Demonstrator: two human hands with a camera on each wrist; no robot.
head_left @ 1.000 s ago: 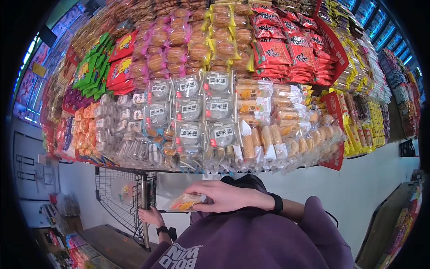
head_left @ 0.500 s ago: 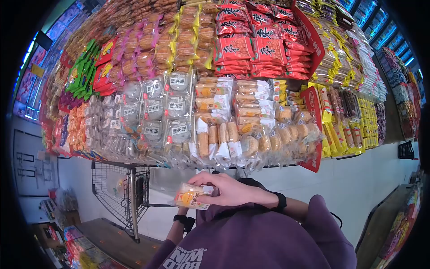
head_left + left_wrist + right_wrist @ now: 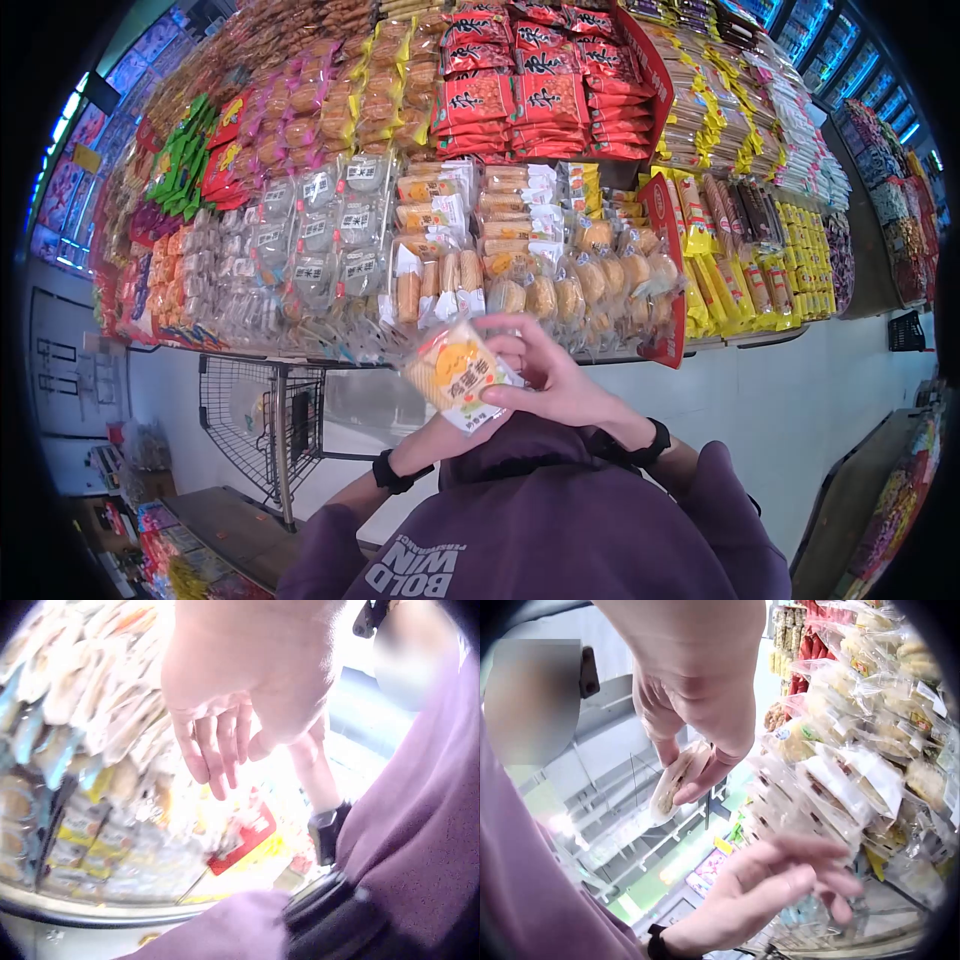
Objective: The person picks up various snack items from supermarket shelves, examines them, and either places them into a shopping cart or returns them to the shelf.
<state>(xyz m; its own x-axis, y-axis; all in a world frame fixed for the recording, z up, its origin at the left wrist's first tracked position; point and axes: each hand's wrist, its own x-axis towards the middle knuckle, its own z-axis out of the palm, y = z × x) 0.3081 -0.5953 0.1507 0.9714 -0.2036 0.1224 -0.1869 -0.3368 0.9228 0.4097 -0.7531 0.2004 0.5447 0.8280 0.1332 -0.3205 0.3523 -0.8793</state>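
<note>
A printed snack pack (image 3: pixel 462 378) is tilted face-up to the head camera, pinched between the right hand's (image 3: pixel 560 385) thumb and fingers. In the right wrist view the right hand (image 3: pixel 697 705) grips the same pack (image 3: pixel 676 784) edge-on. Behind the pack, the left hand is mostly hidden in the head view. The left wrist view shows the left hand (image 3: pixel 251 682) with nothing in it, fingers loosely extended. From the right wrist, that left hand (image 3: pixel 769 889) appears a short way from the pack, slightly blurred, not touching it.
A display piled with bagged snacks (image 3: pixel 540 275) spans the area ahead, with red packs (image 3: pixel 550 100) farther back and a red divider (image 3: pixel 660 210) at right. A wire shopping cart (image 3: pixel 245 425) stands at left, below the display edge. A dark basket (image 3: pixel 907 333) is at far right.
The right hand has raised the pack and turned its printed face up. The left hand has left the cart handle and come up behind the pack. The display has shifted leftward in view.
</note>
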